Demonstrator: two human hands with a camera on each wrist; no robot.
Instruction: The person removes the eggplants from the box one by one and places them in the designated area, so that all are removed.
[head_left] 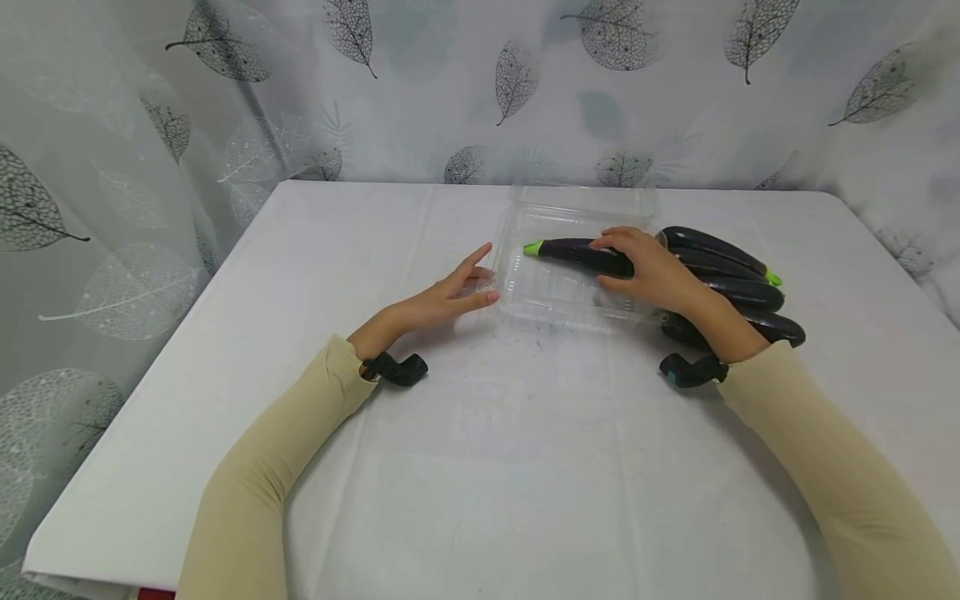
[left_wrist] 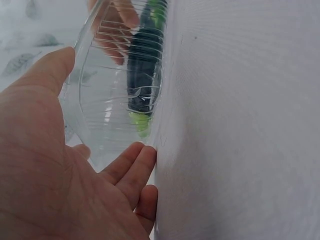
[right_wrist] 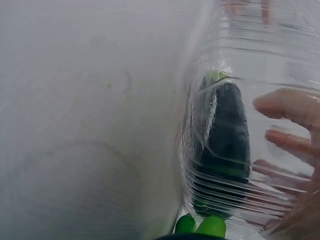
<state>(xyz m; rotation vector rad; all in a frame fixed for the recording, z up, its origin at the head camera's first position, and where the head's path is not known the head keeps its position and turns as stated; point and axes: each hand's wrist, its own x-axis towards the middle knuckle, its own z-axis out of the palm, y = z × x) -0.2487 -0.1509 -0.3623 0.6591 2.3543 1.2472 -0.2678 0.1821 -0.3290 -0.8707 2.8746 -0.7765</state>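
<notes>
Near the front edge of the white table, two arms in tan sleeves reach forward toward a clear plastic box. The box is the landmark here. It sits open in the middle of the table, with its lid tipped up at the back.

The left hand is just left of the box. Its fingers are straight and flat, and the fingertips touch the box's left wall. It holds nothing; it only steadies the box.

The right hand comes in over the right side of the box. Its fingers and thumb curl round a long dark purple eggplant. The eggplant lies inside the box, and its green stem end points to the box's left.

The eggplant looks smooth and shiny, so it may be a bit slippery. It looks firm and not very heavy. The thick middle is a good place to hold it, and that is about where the hand has it. The box looks thin and light. It would likely bend or slide with a hard push, so a soft touch on its wall seems best.

Just right of the box lies a pile of more eggplants.

Behind the box, past the table's far edge, hangs a pale curtain with leaf prints.
</notes>
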